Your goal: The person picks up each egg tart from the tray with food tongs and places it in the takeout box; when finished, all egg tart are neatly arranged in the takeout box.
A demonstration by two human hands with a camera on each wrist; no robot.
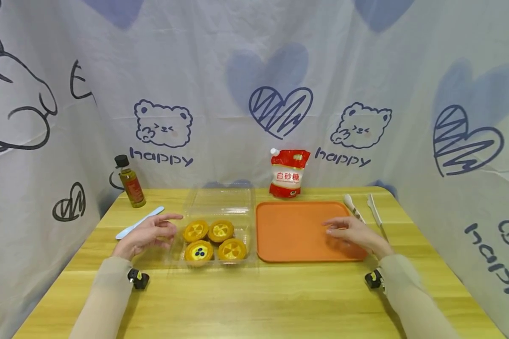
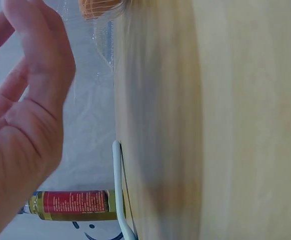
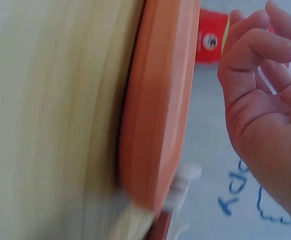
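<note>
My left hand [image 1: 150, 233] hovers at the left side of a clear plastic clamshell box [image 1: 220, 200], its fingers loosely bent and holding nothing. Inside the box sit several egg tarts [image 1: 232, 249]; one tart [image 1: 199, 252] carries dark blue berries, the others yellow fruit pieces. The box's lid stands raised at the back. Over the right part of an orange tray [image 1: 292, 230] is my right hand [image 1: 354, 233], fingers relaxed with nothing between them. In the right wrist view the tray's side [image 3: 158, 110] lies beside that hand [image 3: 265, 90], apart from it.
A light blue plastic knife [image 1: 140, 222] lies left of the box, near an oil bottle [image 1: 131, 183]. Behind the tray stands a red and white sugar pouch [image 1: 287, 174]. Right of the tray lie a pale-headed utensil [image 1: 354, 208] and another long white-handled utensil [image 1: 375, 210]. Printed cloth hangs around the table.
</note>
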